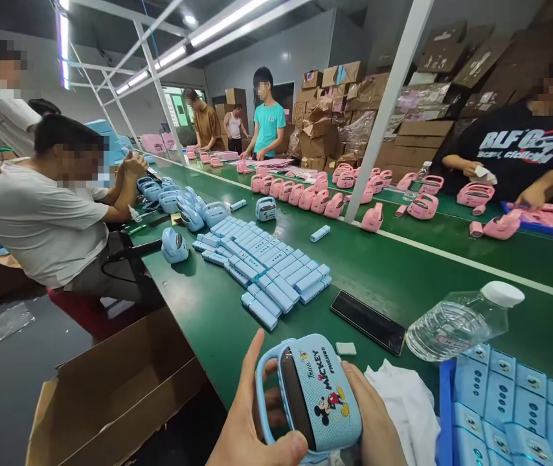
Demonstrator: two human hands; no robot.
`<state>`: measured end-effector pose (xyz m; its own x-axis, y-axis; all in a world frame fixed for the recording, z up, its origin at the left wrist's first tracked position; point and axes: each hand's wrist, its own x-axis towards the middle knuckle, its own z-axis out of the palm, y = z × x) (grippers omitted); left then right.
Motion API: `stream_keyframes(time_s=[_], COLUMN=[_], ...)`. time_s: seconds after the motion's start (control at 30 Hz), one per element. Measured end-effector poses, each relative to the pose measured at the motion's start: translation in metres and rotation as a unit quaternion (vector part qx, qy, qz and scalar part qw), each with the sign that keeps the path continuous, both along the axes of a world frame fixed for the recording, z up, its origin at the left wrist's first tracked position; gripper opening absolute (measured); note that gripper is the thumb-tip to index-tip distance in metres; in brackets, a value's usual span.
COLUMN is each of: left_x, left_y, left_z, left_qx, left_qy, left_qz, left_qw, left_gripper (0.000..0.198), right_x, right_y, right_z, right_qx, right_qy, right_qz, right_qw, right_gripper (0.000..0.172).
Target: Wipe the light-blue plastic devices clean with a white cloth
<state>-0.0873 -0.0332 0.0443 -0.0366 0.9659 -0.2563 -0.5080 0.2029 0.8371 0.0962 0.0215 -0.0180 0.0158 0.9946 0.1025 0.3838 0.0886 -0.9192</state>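
Near the bottom centre, a blue speaker [322, 395] with a loop handle and a cartoon mouse print is held between both hands, its printed face turned up. My left hand [257, 414] grips the handle side, thumb across the lower edge and index finger stretched upward. My right hand [373, 414] is wrapped round the opposite side; its fingertips are mostly hidden behind the speaker. Just beyond lies a small white block [346, 349]. A white cloth [405, 408] is beside my right hand. Rows of blue bar-shaped pieces [271, 259] lie farther up the green table [199, 304].
A black phone [368, 321] and a water bottle [461, 320] lie right of centre. A blue tray [446, 408] holds blue pieces at lower right. An open cardboard box [116, 388] stands lower left. Pink speakers [333, 204] line the far side. Several people work around the table.
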Motion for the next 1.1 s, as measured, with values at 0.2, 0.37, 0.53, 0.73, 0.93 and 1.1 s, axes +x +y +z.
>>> stream_keyframes(time_s=[0.2, 0.37, 0.53, 0.73, 0.93, 1.1], left_x=[-0.012, -0.020, -0.031, -0.048, -0.040, -0.029], left_y=[-0.011, -0.022, -0.023, -0.030, -0.028, -0.017], left_z=[-0.032, -0.055, -0.049, -0.056, -0.062, -0.054], left_qx=[0.001, -0.047, -0.034, -0.022, 0.074, 0.119], left_qy=[0.016, 0.114, 0.269, 0.341, 0.571, 0.684], left_qz=[0.011, 0.044, 0.057, 0.060, -0.058, -0.031], left_qw=[1.000, 0.991, 0.961, 0.938, 0.815, 0.719], left_gripper=[0.113, 0.111, 0.092, 0.095, 0.111, 0.111], right_x=[-0.001, 0.024, 0.045, 0.053, 0.044, 0.027], right_y=[0.003, 0.002, 0.047, 0.110, 0.080, 0.017], right_z=[0.016, 0.009, 0.002, -0.018, 0.022, 0.040], right_qx=[-0.158, -0.050, 0.165, 0.156, 0.158, 0.182], right_qy=[-0.051, -0.235, -0.313, -0.365, -0.338, -0.243], right_qz=[0.061, 0.117, 0.111, 0.201, 0.140, 0.172], right_qw=[0.984, 0.964, 0.929, 0.895, 0.917, 0.937], right_gripper=[0.055, 0.041, 0.032, 0.036, 0.044, 0.023])
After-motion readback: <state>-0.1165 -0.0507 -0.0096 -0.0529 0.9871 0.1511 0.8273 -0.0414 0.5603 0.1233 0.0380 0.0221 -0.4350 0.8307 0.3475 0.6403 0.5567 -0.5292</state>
